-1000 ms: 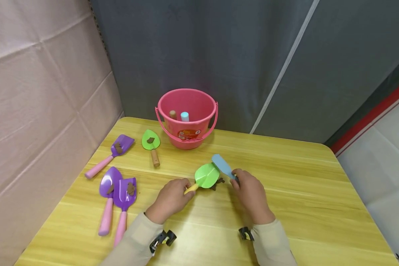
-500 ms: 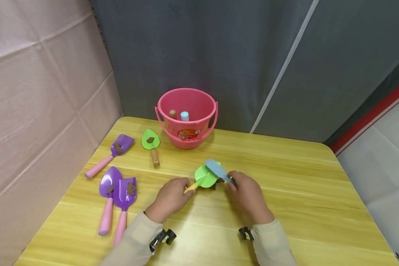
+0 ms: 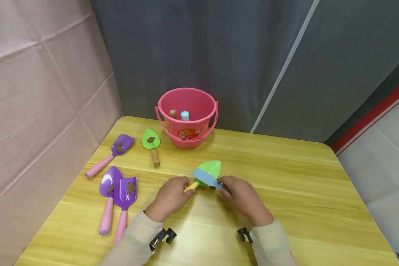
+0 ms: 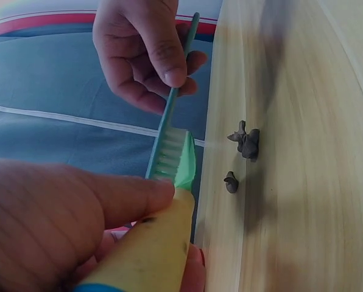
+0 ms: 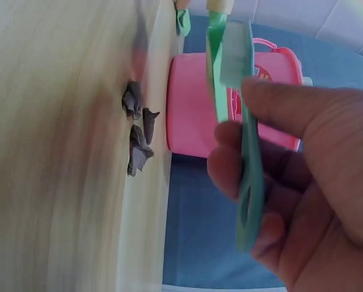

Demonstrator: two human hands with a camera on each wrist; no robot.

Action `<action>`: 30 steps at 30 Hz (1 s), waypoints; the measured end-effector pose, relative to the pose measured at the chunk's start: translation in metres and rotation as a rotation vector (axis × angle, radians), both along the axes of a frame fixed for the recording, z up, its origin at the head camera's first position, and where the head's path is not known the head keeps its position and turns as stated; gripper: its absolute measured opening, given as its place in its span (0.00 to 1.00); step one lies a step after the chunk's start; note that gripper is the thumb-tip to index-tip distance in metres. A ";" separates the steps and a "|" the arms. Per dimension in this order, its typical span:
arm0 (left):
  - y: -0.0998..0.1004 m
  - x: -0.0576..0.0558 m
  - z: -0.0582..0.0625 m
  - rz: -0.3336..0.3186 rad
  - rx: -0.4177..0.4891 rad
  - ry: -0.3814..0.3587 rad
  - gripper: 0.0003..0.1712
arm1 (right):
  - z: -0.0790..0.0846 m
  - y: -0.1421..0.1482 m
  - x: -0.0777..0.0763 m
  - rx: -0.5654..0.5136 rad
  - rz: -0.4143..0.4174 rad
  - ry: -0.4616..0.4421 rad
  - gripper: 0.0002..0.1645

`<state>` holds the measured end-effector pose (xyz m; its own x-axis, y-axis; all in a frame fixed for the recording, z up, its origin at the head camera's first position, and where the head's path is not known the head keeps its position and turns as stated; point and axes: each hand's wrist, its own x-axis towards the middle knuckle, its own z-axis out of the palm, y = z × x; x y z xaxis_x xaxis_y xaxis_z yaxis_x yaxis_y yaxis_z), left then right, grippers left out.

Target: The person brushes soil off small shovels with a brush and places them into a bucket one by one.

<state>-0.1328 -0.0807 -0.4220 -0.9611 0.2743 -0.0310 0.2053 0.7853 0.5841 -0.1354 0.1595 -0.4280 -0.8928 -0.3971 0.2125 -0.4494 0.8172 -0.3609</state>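
Observation:
My left hand (image 3: pixel 172 196) grips the yellow handle of a small trowel (image 3: pixel 212 168) whose green leaf-shaped blade is held over the table. In my right hand (image 3: pixel 244 196) a blue brush (image 3: pixel 204 178) is pinched by its handle. Its bristles (image 4: pixel 171 152) lie against the trowel near the base of the blade, close to my left thumb. Below the trowel, several dark brown clumps (image 5: pixel 139 149) lie on the wooden table; from the head view the tools mostly hide them.
A pink bucket (image 3: pixel 186 142) with a brown and a light-blue handle end inside stands at the back. To the left lie another green trowel (image 3: pixel 151 140) and purple tools with pink handles, including a shovel (image 3: pixel 126 199), bearing brown bits. A grey curtain (image 3: pixel 186 48) hangs behind.
My right hand has drawn the brush leftward and down across the green blade, from its right edge to near its handle. My left hand has stayed in place with the trowel.

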 end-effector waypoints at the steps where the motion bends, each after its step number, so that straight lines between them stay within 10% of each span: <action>1: 0.000 0.000 0.000 -0.001 -0.002 0.003 0.11 | 0.000 0.000 0.000 0.005 -0.012 0.001 0.13; 21: -0.007 -0.002 0.007 -0.002 0.037 0.077 0.09 | 0.001 0.026 -0.005 -0.078 -0.358 0.134 0.14; 30: -0.013 -0.016 0.051 0.003 0.183 0.253 0.09 | -0.001 0.033 -0.006 -0.093 -0.380 0.118 0.13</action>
